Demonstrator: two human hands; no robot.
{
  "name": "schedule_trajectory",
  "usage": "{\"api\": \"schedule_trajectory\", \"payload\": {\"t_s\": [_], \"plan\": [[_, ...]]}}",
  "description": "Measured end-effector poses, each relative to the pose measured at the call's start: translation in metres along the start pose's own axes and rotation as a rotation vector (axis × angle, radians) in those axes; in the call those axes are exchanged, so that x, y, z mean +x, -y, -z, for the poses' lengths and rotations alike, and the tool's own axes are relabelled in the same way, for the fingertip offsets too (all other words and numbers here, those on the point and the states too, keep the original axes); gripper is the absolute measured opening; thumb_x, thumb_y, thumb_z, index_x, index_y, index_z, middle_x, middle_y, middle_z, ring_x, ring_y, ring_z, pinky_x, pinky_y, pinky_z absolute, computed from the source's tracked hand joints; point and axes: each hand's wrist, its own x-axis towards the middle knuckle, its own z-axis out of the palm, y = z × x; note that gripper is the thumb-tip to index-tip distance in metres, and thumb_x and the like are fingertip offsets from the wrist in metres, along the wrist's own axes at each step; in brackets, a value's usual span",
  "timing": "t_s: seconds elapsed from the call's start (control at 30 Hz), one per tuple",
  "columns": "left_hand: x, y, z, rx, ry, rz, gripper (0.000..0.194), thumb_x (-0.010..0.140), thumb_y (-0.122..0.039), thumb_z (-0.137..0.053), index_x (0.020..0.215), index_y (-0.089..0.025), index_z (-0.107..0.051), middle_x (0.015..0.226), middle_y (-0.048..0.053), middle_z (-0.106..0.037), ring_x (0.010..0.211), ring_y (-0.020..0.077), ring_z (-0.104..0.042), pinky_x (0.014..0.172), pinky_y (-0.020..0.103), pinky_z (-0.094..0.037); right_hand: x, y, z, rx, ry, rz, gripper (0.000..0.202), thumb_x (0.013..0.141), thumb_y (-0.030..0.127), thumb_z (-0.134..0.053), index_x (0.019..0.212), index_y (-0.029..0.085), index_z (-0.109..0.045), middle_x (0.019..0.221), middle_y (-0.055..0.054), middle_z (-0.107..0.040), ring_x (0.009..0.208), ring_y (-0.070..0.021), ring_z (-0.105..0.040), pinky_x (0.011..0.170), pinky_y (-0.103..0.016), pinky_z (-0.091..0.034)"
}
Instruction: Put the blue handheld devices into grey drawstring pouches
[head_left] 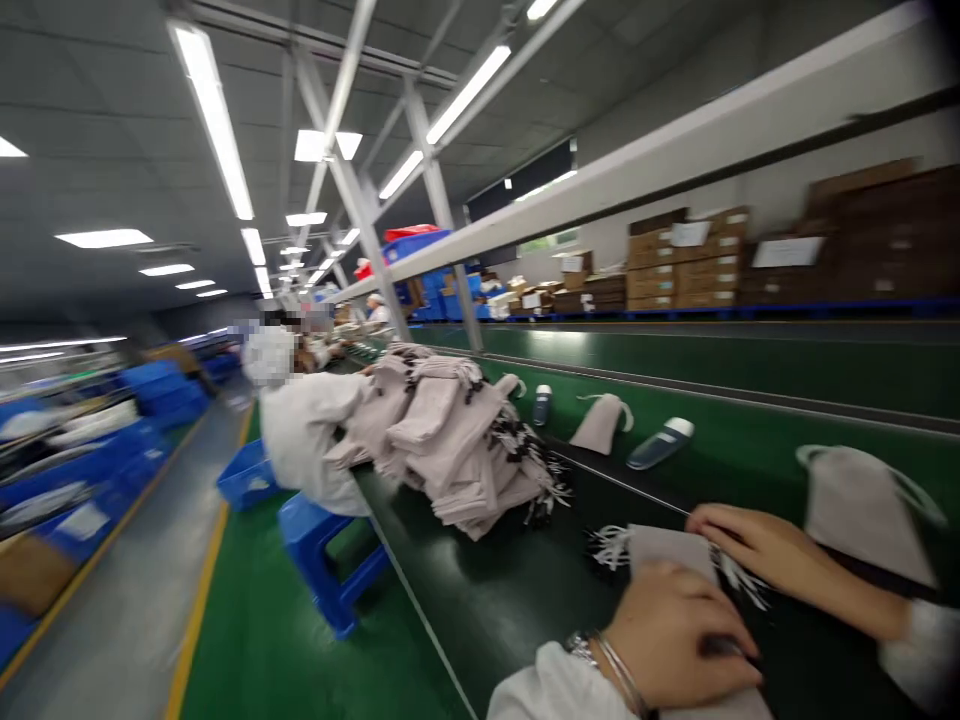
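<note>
Close in front of me, pale pinkish-grey drawstring pouches point(667, 543) lie on the dark work surface, with white cords fanning out at two sides. My left hand point(671, 635), with bracelets at its wrist, is curled over these pouches. A dark gap shows between its fingers; what is inside it I cannot make out. My right hand point(772, 550) is just beyond, beside the cords, its fingers loosely extended with nothing visible in them. A single pouch point(862, 505) lies on the green belt behind my right hand. Farther left rises a large heap of similar pouches point(450, 430).
On the green conveyor belt point(750, 475) are a dark blue device with a light cap point(661, 443), a smaller similar one point(542, 405) and another pouch point(600, 422). A co-worker in white point(307, 435) sits beyond a blue stool point(330, 560). Cartons point(686, 260) line the far side.
</note>
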Motion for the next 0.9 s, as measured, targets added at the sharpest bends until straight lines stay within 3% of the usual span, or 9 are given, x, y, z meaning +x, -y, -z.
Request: {"api": "schedule_trajectory", "payload": {"t_s": [0.1, 0.23, 0.3, 0.4, 0.5, 0.6, 0.7, 0.83, 0.9], "plan": [[0.001, -0.010, 0.008, -0.037, -0.023, 0.015, 0.015, 0.073, -0.022, -0.083, 0.084, -0.023, -0.073, 0.099, 0.002, -0.073, 0.099, 0.0229, -0.063, 0.090, 0.037, -0.044, -0.013, -0.022, 0.006, -0.140, 0.097, -0.008, 0.028, 0.097, 0.035, -0.044, 0.091, 0.027, -0.070, 0.096, -0.004, -0.074, 0.089, -0.0247, -0.068, 0.079, -0.035, -0.047], [0.004, -0.024, 0.021, -0.036, -0.012, 0.024, 0.027, 0.071, -0.002, -0.075, 0.089, -0.022, -0.070, 0.101, 0.002, -0.067, 0.100, 0.0215, -0.059, 0.090, 0.036, -0.044, -0.005, -0.026, 0.010, -0.183, 0.087, -0.036, 0.023, 0.094, 0.024, -0.046, 0.095, 0.026, -0.069, 0.099, -0.001, -0.073, 0.092, -0.0212, -0.067, 0.078, -0.030, -0.045], [0.005, -0.028, 0.028, -0.003, -0.042, 0.028, 0.031, 0.076, 0.001, -0.065, 0.096, -0.022, -0.067, 0.107, 0.005, -0.064, 0.103, 0.0225, -0.058, 0.091, 0.037, -0.045, 0.005, -0.026, 0.014, -0.150, 0.038, -0.139, 0.020, 0.092, 0.022, -0.050, 0.101, 0.025, -0.068, 0.093, 0.000, -0.073, 0.086, -0.0191, -0.068, 0.075, -0.028, -0.045], [0.006, -0.023, 0.040, 0.126, -0.184, 0.111, 0.032, 0.086, -0.005, -0.054, 0.111, -0.023, -0.063, 0.120, 0.008, -0.059, 0.115, 0.0270, -0.052, 0.097, 0.044, -0.043, 0.029, -0.037, 0.025, -0.139, -0.095, -0.344, 0.028, 0.093, 0.027, -0.052, 0.120, 0.022, -0.059, 0.092, -0.001, -0.071, 0.077, -0.0171, -0.067, 0.071, -0.026, -0.047], [0.007, -0.009, 0.048, 0.225, -0.284, 0.225, 0.038, 0.092, -0.013, -0.051, 0.128, -0.026, -0.057, 0.128, 0.009, -0.057, 0.123, 0.0301, -0.048, 0.101, 0.050, -0.039, 0.063, -0.060, 0.038, -0.178, -0.246, -0.550, 0.050, 0.092, 0.040, -0.056, 0.133, 0.013, -0.047, 0.113, -0.013, -0.066, 0.086, -0.0222, -0.068, 0.074, -0.031, -0.049], [0.006, 0.001, 0.050, 0.218, -0.282, 0.266, 0.032, 0.092, -0.010, -0.050, 0.117, -0.025, -0.062, 0.117, 0.007, -0.062, 0.115, 0.0280, -0.054, 0.098, 0.048, -0.040, 0.096, -0.080, 0.041, -0.203, -0.331, -0.697, 0.065, 0.083, 0.049, -0.065, 0.132, 0.010, -0.047, 0.129, -0.023, -0.055, 0.107, -0.0320, -0.064, 0.085, -0.038, -0.049], [0.007, 0.002, 0.047, 0.185, -0.302, 0.322, 0.024, 0.086, -0.005, -0.054, 0.098, -0.023, -0.064, 0.101, 0.004, -0.064, 0.100, 0.0246, -0.057, 0.092, 0.044, -0.041, 0.114, -0.091, 0.034, -0.183, -0.330, -0.724, 0.058, 0.076, 0.040, -0.071, 0.124, 0.014, -0.052, 0.123, -0.020, -0.059, 0.110, -0.0350, -0.062, 0.089, -0.041, -0.048], [0.008, 0.000, 0.039, 0.154, -0.383, 0.369, 0.026, 0.071, 0.002, -0.062, 0.084, -0.020, -0.062, 0.090, 0.001, -0.063, 0.093, 0.0216, -0.055, 0.090, 0.041, -0.038, 0.110, -0.100, 0.031, -0.108, -0.338, -0.678, 0.053, 0.078, 0.035, -0.062, 0.124, 0.015, -0.048, 0.105, -0.016, -0.065, 0.094, -0.0332, -0.067, 0.081, -0.040, -0.050], [0.008, 0.000, 0.037, 0.140, -0.416, 0.367, 0.028, 0.065, 0.005, -0.063, 0.080, -0.020, -0.060, 0.088, 0.000, -0.061, 0.091, 0.0199, -0.054, 0.090, 0.039, -0.037, 0.103, -0.103, 0.037, -0.072, -0.398, -0.635, 0.056, 0.082, 0.043, -0.054, 0.130, 0.015, -0.041, 0.115, -0.019, -0.062, 0.097, -0.0321, -0.066, 0.080, -0.039, -0.051]]}}
